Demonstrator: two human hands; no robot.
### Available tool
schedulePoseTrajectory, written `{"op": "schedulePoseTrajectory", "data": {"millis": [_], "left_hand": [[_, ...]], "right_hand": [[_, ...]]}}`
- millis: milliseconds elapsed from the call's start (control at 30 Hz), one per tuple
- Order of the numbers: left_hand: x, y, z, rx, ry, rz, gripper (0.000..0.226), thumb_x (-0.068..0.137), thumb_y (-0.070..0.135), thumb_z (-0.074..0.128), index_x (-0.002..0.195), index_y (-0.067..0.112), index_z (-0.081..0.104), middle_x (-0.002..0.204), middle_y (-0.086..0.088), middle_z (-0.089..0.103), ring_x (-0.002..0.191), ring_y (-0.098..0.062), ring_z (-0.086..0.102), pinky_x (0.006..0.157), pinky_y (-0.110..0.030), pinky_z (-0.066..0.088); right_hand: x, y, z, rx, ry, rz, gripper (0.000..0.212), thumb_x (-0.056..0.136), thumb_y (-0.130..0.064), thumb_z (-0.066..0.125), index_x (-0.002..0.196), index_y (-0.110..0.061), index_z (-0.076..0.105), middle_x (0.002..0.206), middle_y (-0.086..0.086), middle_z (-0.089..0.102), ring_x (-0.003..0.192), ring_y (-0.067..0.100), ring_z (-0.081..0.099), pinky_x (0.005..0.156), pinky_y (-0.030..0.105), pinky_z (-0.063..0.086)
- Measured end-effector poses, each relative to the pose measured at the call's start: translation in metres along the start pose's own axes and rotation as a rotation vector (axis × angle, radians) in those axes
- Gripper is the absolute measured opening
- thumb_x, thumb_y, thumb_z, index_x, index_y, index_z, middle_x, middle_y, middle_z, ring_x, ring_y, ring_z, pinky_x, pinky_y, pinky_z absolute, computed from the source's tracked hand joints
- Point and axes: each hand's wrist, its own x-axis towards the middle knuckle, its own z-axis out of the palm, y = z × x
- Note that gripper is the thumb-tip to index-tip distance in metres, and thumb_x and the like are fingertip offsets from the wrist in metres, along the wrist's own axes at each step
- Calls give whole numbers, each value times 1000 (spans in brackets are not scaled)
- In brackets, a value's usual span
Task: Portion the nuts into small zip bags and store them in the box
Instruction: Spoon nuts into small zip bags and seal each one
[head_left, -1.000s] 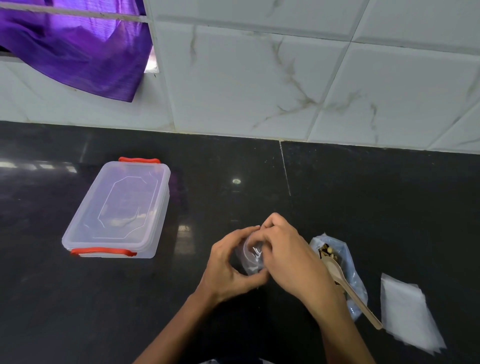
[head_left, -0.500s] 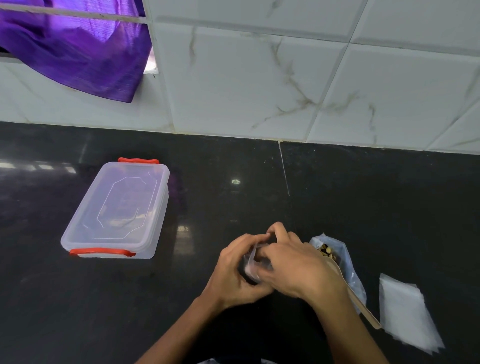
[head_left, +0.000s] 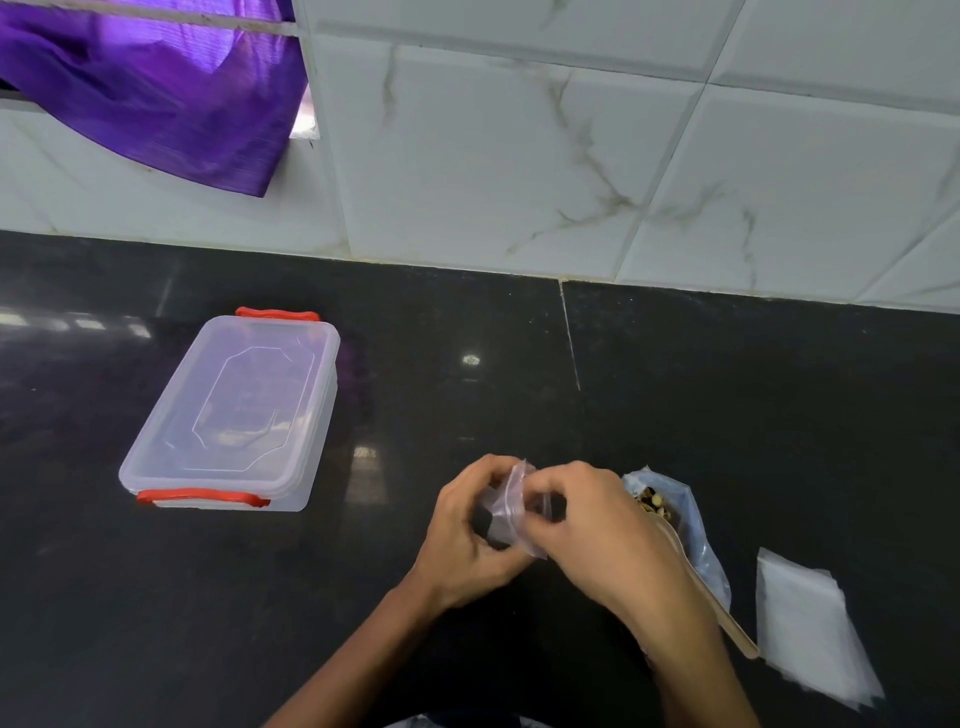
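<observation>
While curled, left hand (head_left: 467, 535) and right hand (head_left: 597, 530) pinch a zip bag (head_left: 506, 512).

From my feed, a glossy black stone counter (head_left: 727, 415) fills the lower half of the view, with a thin pale seam (head_left: 570, 338) running from its back edge toward me at about 12 o'clock. Bright spots of light reflect off it, one small glint near the middle and a row of streaks out at 9 o'clock. Behind it rises a wall of large white tiles (head_left: 519, 156) with grey-brown marble veining. Up at 10 o'clock a shiny purple cloth (head_left: 156, 88) hangs down over the wall.
</observation>
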Motion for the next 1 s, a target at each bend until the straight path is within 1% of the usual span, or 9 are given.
{"op": "schedulePoseTrajectory", "data": {"millis": [133, 267, 333, 467, 567, 667, 867, 933, 1000], "left_hand": [[-2, -3, 0, 55, -13, 31, 65, 61, 26, 82, 118, 32, 53, 112, 3, 63, 103, -25, 63, 89, -49, 51], [-1, 3, 3, -2, -5, 45, 61, 59, 27, 81, 113, 28, 54, 108, 4, 63, 98, -21, 64, 87, -36, 52], [-1, 4, 5, -24, -9, 41, 59, 58, 26, 82, 110, 23, 53, 106, 4, 62, 96, -20, 63, 85, -31, 51], [-3, 0, 4, -32, 7, 29, 57, 59, 29, 82, 106, 17, 53, 104, -1, 62, 94, -24, 63, 82, -40, 54], [-4, -3, 4, -21, 8, 7, 52, 61, 27, 81, 104, 22, 53, 103, 2, 61, 92, -25, 64, 80, -41, 54], [-7, -5, 6, -7, -34, -35, 49, 61, 23, 81, 101, 23, 52, 99, 4, 62, 88, -21, 65, 76, -37, 55], [-10, -6, 8, 35, -106, -67, 58, 59, 24, 81, 103, 38, 45, 95, 9, 61, 79, -11, 63, 70, -21, 49], [-10, -7, 7, 39, -106, -56, 62, 59, 24, 82, 104, 41, 44, 94, 10, 62, 78, -10, 63, 70, -19, 48], [-9, -7, 6, 35, -97, -43, 62, 60, 24, 82, 105, 43, 43, 92, 15, 62, 76, -6, 63, 69, -16, 47]], "right_hand": [[0, -4, 4, -73, 56, 71, 23, 91, -28, 59, 113, -32, 63, 107, -7, 65, 99, 8, 59, 78, 20, 43], [-3, -9, 7, -133, 88, 85, 25, 90, -31, 59, 115, -33, 62, 113, -9, 61, 102, 8, 57, 77, 17, 37], [-2, -11, 10, -144, 98, 80, 21, 90, -33, 59, 110, -35, 63, 110, -10, 58, 99, 8, 55, 74, 17, 34], [-1, -13, 17, -148, 37, 91, 11, 93, -30, 55, 90, -40, 59, 102, -10, 41, 88, 5, 43, 75, 18, 35], [-3, -10, 16, -159, -33, 58, 20, 92, -20, 56, 107, -31, 64, 120, -7, 38, 100, 11, 50, 81, 23, 44], [0, -12, 19, -231, -139, 173, 32, 92, -15, 54, 124, -18, 55, 128, 0, 34, 106, 19, 51, 84, 28, 44], [22, -12, 26, -345, -330, 358, 55, 88, -13, 63, 136, -10, 37, 120, 9, 41, 119, 29, 48, 91, 34, 41], [24, -10, 26, -372, -312, 319, 52, 86, -15, 65, 132, -14, 42, 95, 7, 36, 115, 29, 50, 85, 35, 41], [21, -6, 26, -381, -220, 214, 41, 85, -16, 65, 123, -21, 51, 93, 4, 35, 98, 25, 52, 78, 32, 41]]}}
